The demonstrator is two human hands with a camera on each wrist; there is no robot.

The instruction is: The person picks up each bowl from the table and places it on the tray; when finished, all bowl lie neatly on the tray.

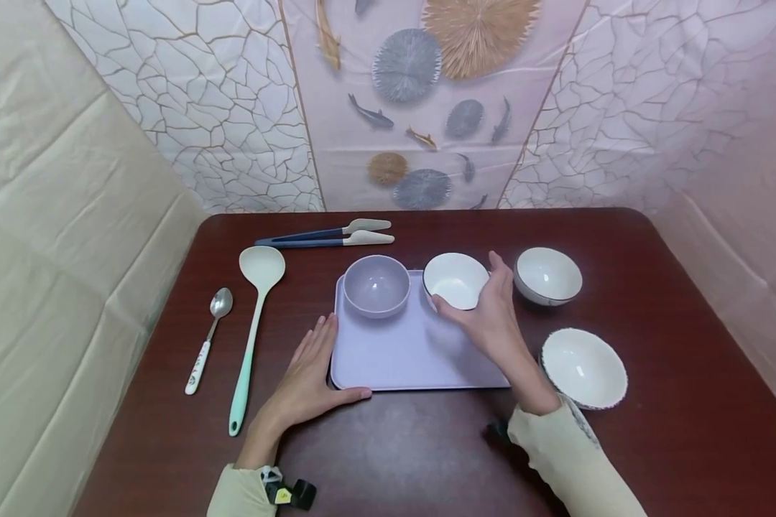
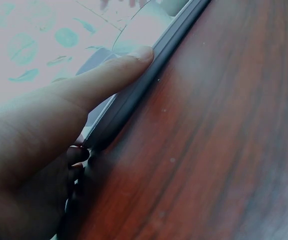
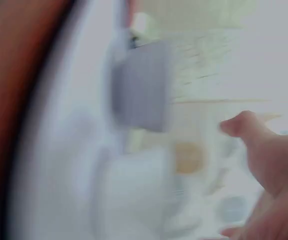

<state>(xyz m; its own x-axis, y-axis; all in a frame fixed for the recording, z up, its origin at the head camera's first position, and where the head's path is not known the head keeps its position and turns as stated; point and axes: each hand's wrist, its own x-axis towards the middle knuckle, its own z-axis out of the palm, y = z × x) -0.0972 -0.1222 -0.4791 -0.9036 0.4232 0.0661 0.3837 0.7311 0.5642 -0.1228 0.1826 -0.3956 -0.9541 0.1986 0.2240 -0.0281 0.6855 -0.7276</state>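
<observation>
White bowl (on the tray) below the right hand's fingers.

Cream sleeves, black wrist device, yellow tag

Occl/blur notes, R-wrist cam worst
R-wrist: smeared; white bowl cut by btm edge, R hand by R edge, contact unclear there. Head: R hand + forearm hide R end of tray; spoon handle print 2 small 2 read. L-wrist: L hand cut by L edge.
</observation>
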